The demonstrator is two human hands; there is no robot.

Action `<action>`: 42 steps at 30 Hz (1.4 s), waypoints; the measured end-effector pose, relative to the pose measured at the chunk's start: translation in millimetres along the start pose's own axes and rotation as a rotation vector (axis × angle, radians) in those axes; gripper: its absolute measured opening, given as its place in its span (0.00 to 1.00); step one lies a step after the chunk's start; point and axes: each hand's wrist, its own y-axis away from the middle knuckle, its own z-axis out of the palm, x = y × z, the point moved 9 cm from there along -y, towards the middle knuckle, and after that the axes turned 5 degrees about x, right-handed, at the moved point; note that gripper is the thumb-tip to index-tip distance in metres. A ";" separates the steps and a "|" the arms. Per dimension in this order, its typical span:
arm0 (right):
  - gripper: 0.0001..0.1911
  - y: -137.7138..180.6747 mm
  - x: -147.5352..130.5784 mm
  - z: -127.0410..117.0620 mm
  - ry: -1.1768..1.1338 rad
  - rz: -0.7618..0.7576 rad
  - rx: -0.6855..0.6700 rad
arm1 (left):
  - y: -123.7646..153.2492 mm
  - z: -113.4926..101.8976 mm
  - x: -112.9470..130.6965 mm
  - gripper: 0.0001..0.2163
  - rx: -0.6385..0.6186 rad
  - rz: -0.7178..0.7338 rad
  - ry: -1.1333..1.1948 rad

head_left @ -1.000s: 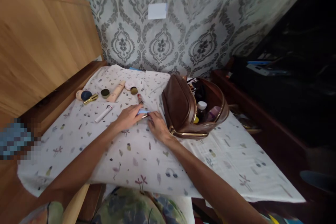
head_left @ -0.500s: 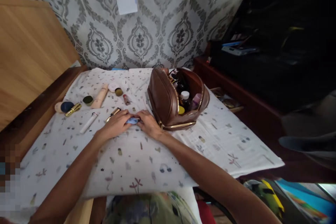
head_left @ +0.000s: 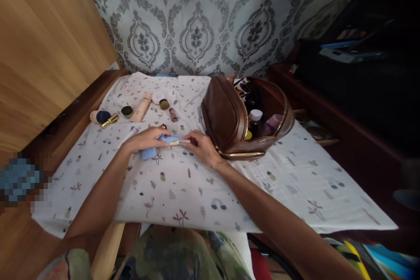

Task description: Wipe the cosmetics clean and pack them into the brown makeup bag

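My left hand (head_left: 147, 138) is closed on a light blue cloth (head_left: 149, 153), part of which hangs below the fingers. Out of the cloth, toward the right, sticks a slim stick-shaped item (head_left: 174, 143) with a pale, gold-looking end; its exact kind is too small to make out. My right hand (head_left: 201, 145) pinches the thin far end of this item. A white tube (head_left: 129, 135) lies beside my left wrist. Just right of my right hand stands an open brown cosmetic bag (head_left: 226, 118), with bottles inside, among them a white-capped bottle (head_left: 255, 117).
Toward the back left of the patterned cloth (head_left: 183, 192) lie a beige squeeze tube (head_left: 142, 107), a gold tube (head_left: 109, 120), a dark green lidded jar (head_left: 127, 111), a lipstick (head_left: 173, 115) and a round pink case (head_left: 159, 98). A wooden panel (head_left: 55, 30) rises at the left.
My hands have drawn apart slightly, and the slim item now shows between them. More of the blue cloth is visible. The view has shifted, so everything sits further right.
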 end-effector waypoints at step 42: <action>0.31 8.7 8.1 6.3 -0.578 0.330 -0.032 | 44.6 4.5 -55.9 0.20 0.500 -0.261 0.840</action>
